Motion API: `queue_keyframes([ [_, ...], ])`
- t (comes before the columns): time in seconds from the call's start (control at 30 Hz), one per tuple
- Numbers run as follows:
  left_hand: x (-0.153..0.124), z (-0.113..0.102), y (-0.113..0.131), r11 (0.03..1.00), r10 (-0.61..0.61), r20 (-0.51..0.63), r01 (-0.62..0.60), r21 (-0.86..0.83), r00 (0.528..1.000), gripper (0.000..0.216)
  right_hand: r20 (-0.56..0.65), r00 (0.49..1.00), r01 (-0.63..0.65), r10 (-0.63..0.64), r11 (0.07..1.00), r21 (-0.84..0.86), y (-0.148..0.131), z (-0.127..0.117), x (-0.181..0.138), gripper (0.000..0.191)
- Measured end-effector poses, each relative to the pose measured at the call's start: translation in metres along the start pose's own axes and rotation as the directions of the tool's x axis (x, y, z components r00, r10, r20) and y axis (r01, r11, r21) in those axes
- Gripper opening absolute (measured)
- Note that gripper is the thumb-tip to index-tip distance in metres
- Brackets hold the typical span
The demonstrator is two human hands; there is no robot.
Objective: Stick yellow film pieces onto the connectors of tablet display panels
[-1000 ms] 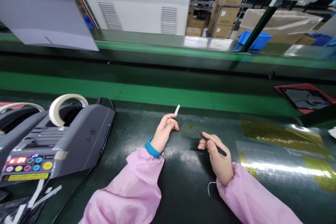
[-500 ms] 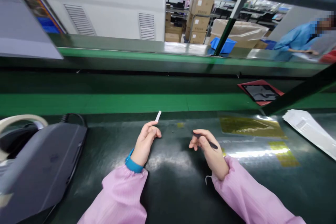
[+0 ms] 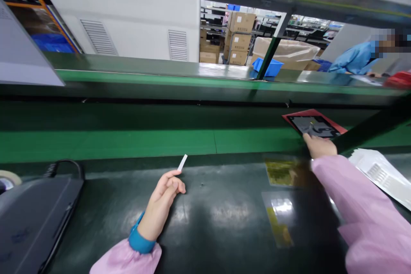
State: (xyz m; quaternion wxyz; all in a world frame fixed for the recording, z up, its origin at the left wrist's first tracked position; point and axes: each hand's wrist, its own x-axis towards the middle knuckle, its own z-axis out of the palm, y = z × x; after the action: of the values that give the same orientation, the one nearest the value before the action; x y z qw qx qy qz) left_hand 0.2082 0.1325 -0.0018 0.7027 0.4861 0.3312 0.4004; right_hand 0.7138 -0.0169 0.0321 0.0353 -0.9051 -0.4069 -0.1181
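Observation:
My left hand [image 3: 165, 195] rests over the dark work mat, fingers pinched on a small white strip of tape [image 3: 182, 162] that sticks up from the fingertips. My right hand [image 3: 317, 145] is stretched far to the right onto the green conveyor belt [image 3: 128, 143], touching the near edge of a red tray [image 3: 313, 125] that carries a dark flat part. The fingers of that hand are blurred and mostly hidden. The black tweezers do not show.
A grey tape dispenser [image 3: 28, 218] sits at the left edge with a black cable. Yellow film patches [image 3: 279, 171] lie on the mat. White sheets [image 3: 380, 173] lie at the right. A person in a blue coat [image 3: 356, 58] works beyond the belt.
My right hand has swung away from the mat's middle out to the red tray on the belt. The left hand has stayed put with its strip. The view has turned right.

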Motion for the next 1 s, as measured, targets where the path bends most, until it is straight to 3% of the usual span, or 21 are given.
queue_keyframes([
  [0.27,-0.004,0.001,0.006,0.999,-0.037,0.001,0.037,0.024,0.999,0.045,0.031,0.999,0.037,-0.036,0.999,-0.039,0.02,0.027,0.031,0.034],
  [0.43,-0.003,-0.004,0.0,0.998,-0.026,0.037,0.024,0.051,0.999,0.042,0.01,0.99,0.143,-0.143,0.989,-0.021,0.024,0.024,0.04,0.031],
  [0.53,-0.003,-0.004,-0.004,0.998,-0.006,0.056,0.003,0.065,0.998,0.044,-0.034,0.961,0.273,-0.273,0.962,-0.011,0.005,0.016,0.044,0.026],
  [0.63,-0.004,-0.002,-0.005,0.998,0.016,0.078,-0.02,0.051,0.997,0.061,-0.102,0.907,0.408,-0.408,0.913,-0.015,-0.041,0.007,0.034,0.017],
  [0.7,-0.005,0.001,-0.005,0.999,0.035,0.102,-0.038,0.029,0.994,0.08,-0.222,0.821,0.531,-0.526,0.847,-0.042,-0.083,-0.003,0.015,0.015],
  [0.77,-0.006,0.002,-0.006,0.998,0.051,0.137,-0.055,0.02,0.989,0.096,-0.344,0.654,0.699,-0.674,0.712,-0.067,-0.131,-0.016,-0.015,0.016],
  [0.87,-0.008,0.003,-0.01,0.996,0.074,0.187,-0.081,0.033,0.98,0.107,-0.398,0.451,0.869,-0.799,0.494,-0.007,-0.198,-0.04,-0.072,0.023],
  [1.0,-0.01,0.001,-0.014,0.998,0.061,0.222,-0.066,0.019,0.973,0.107,-0.495,0.294,0.946,-0.818,0.322,0.03,-0.265,-0.063,-0.142,0.025],
])
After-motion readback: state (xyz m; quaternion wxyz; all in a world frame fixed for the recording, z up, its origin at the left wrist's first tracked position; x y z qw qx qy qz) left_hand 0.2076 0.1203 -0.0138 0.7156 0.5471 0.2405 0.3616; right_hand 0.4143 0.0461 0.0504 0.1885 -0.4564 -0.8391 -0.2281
